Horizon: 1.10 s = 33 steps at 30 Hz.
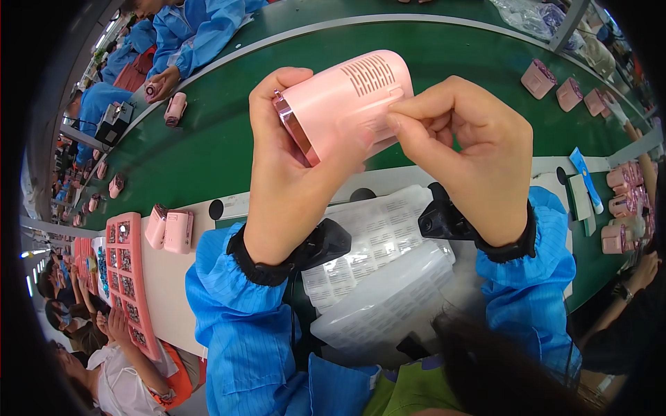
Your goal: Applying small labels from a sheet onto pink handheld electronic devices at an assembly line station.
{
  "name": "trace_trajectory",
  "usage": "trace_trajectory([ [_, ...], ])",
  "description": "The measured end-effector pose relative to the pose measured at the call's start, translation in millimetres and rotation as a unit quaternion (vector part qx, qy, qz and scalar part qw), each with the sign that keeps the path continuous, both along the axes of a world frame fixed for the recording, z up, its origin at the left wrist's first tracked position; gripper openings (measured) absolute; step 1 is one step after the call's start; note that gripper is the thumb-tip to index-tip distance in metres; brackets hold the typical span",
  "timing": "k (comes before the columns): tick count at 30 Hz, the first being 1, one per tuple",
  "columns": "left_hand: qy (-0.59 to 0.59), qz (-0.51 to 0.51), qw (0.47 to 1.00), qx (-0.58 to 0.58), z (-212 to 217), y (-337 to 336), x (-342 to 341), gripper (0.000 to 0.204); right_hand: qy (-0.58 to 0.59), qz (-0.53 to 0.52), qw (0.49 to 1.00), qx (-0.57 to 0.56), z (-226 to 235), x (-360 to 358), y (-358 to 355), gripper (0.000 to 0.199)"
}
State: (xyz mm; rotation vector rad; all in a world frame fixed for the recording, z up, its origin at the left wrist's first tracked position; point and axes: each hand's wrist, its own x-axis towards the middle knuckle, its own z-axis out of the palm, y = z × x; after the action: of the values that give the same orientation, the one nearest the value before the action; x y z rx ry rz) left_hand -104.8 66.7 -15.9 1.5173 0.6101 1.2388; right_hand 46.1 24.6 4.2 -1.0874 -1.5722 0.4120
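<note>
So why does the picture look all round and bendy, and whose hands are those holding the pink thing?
The picture comes from a small camera worn on a person's head, looking down. Its wide lens bends straight edges, so the table looks curved. The two hands belong to that person, who wears blue sleeves. The left hand has a grip around a rounded pink plastic casing with a slotted vent. The right hand pinches something at the casing's side; what it is cannot be made out. Under the hands lie sheets of small white labels in clear wrap. Behind is a long green conveyor belt carrying more pink casings. On the left sits a pink tray of small parts. Other people work nearby.
</note>
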Motion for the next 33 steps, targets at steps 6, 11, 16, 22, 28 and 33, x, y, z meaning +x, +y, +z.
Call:
trace_trajectory([
  [6, -0.001, -0.005, 1.0, -0.021, 1.5, -1.8, 0.6, 0.054, -0.054, -0.044, 0.996, 0.047, -1.7, -3.2, -0.8, 0.016],
  [11, -0.02, -0.037, 0.997, -0.058, 9.5, -3.2, -3.3, 0.055, 0.063, -0.098, 0.992, -0.057, 11.6, 14.7, 7.7, 0.051],
  [16, -0.025, -0.038, 0.996, -0.074, 7.3, 0.0, -1.8, 0.053, 0.113, 0.128, 0.98, -0.102, 0.9, 12.9, 23.3, 0.059],
  [22, 0.247, -0.093, 0.959, 0.106, 0.8, 14.8, -17.9, 0.048, 0.043, 0.108, 0.958, -0.262, -27.1, 76.3, 97.9, 0.052],
  [28, 0.528, -0.252, 0.788, 0.19, -38.7, -52.7, -20.2, 0.054, 0.014, -0.171, 0.955, -0.241, -143.0, 167.9, 203.2, 0.067],
  [33, 0.502, -0.208, 0.799, 0.258, -60.8, -64.2, -20.6, 0.045, -0.061, -0.332, 0.937, -0.084, -168.1, 194.1, 226.6, 0.075],
])
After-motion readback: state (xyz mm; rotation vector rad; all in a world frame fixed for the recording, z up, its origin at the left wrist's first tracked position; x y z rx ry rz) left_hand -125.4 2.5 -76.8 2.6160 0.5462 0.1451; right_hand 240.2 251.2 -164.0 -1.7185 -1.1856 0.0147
